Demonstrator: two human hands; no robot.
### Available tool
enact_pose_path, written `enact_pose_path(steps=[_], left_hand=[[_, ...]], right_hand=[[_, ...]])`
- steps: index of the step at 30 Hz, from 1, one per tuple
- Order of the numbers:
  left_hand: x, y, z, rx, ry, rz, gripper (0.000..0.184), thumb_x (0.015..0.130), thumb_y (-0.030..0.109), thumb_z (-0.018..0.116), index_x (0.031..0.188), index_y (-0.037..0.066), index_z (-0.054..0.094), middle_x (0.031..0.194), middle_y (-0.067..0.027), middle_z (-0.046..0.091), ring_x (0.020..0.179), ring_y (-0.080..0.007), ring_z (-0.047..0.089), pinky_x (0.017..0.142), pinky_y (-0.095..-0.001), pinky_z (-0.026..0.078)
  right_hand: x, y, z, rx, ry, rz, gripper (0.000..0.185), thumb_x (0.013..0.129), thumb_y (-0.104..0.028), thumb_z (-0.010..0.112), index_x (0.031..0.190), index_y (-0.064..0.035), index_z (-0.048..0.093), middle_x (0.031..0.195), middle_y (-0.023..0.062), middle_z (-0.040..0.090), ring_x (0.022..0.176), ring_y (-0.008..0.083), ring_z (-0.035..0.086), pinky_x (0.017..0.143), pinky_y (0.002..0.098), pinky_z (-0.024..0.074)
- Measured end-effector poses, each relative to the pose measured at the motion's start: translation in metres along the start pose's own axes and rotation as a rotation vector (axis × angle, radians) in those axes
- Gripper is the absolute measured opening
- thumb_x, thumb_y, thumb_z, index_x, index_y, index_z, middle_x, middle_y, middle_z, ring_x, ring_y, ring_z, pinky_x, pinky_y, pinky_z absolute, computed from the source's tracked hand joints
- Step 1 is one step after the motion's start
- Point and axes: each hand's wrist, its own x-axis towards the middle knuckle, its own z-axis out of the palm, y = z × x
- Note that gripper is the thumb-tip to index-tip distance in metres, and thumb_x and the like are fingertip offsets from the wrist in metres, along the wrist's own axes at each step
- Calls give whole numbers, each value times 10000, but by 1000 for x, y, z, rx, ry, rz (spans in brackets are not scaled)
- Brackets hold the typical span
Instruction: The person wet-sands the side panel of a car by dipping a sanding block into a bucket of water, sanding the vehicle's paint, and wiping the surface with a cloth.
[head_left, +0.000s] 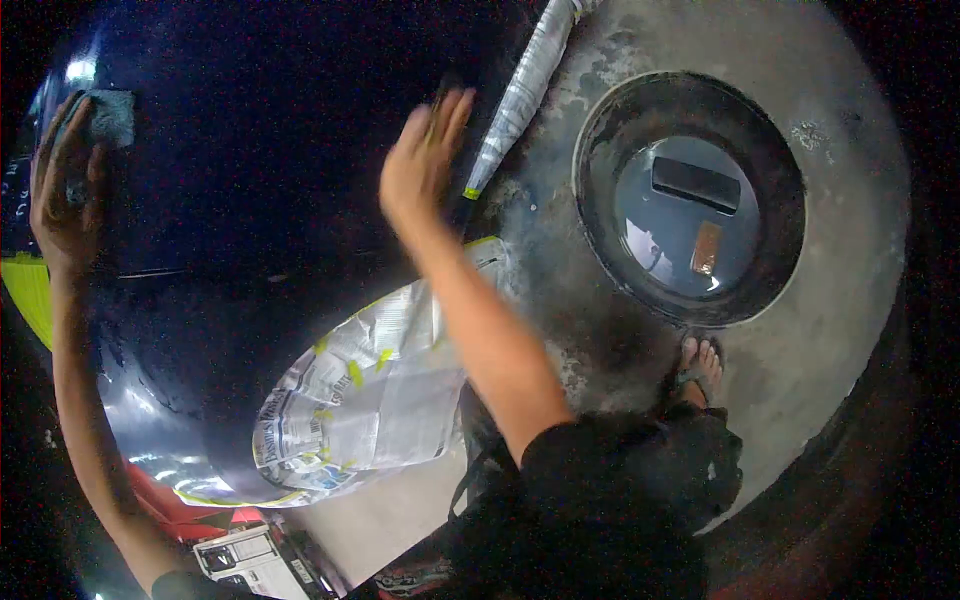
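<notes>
My left hand (68, 200) lies over a pale grey-green cloth (112, 116), pressing it against the glossy dark blue car body (250, 130). Part of the cloth sticks out past the fingers. Over the same bodywork, nearer its right edge, my right hand (425, 155) is slightly blurred. Its fingers are stretched and partly apart, and I make out nothing held in them. A dark patch by its fingertips is too unclear to name. Newspaper masking (390, 400), fixed with yellow-green tape, covers the wheel area below.
A round black basin (595, 240) of water stands on the concrete floor at right, with a black block (696, 184) and a brown block (706, 248) inside. A wrapped strip (525, 90) edges the bodywork. My sandalled foot (700, 370) is beside the basin. A white-and-black case (255, 560) lies bottom left.
</notes>
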Motion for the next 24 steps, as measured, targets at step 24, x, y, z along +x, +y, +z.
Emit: enact_pose_path(steps=[24], left_hand=[[-5,2,2,-33,23,-13,406,982,46,670,1386,74,657,1427,-131,637,1369,-292,565,1157,-398,421]], right_hand=[[25,25,-1,-76,-10,-164,735,1101,-387,363,1605,105,155,1692,310,115,1584,431,98,1281,500,115]])
